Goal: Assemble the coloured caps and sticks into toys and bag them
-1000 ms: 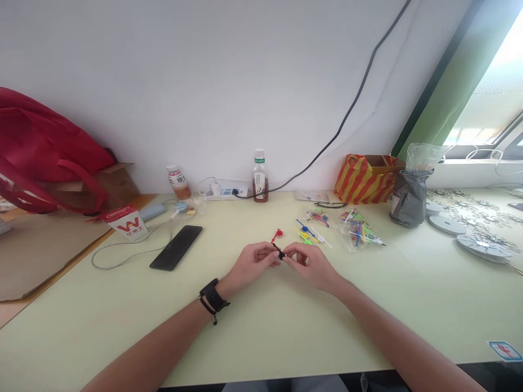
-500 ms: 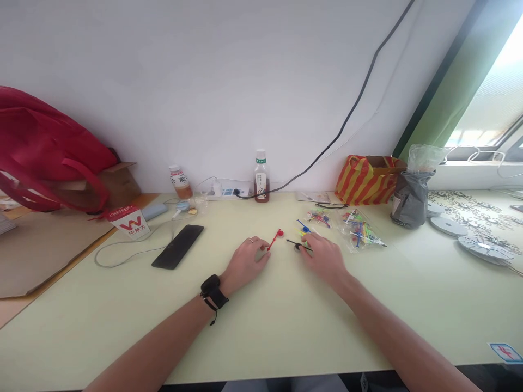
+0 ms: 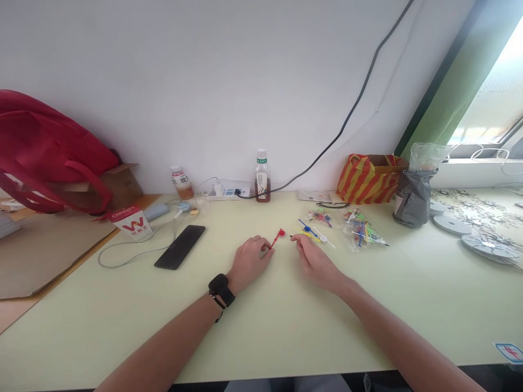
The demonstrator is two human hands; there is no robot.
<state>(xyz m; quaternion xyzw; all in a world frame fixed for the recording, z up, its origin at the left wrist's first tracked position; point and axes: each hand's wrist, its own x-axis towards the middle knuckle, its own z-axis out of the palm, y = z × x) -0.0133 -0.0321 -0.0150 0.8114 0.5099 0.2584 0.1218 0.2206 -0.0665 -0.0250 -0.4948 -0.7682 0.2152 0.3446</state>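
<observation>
My left hand (image 3: 249, 257), with a black watch on the wrist, is closed in a pinch on the tail of a red plastic spinner arrow (image 3: 281, 233). The arrow's round hub points away toward the wall. Across a small gap, my right hand (image 3: 314, 260) has its fingers closed on a black spinner arrow (image 3: 291, 237); only a dark tip shows past the fingertips. Just beyond that hand lie a blue spinner arrow (image 3: 309, 230), a yellow one (image 3: 312, 236) and a white one (image 3: 323, 238), close together on the table.
Clear bags of coloured arrows (image 3: 362, 231) lie to the right, near glasses (image 3: 333, 206). A phone (image 3: 180, 247) and a cable are at left. Bottles (image 3: 262, 177) and a power strip (image 3: 232, 190) stand by the wall. Grey discs (image 3: 488, 247) are far right.
My right hand has closed over the black arrow, which lay half exposed before, and shifted slightly left. The white and yellow arrows are now uncovered. My left hand stays at the red arrow.
</observation>
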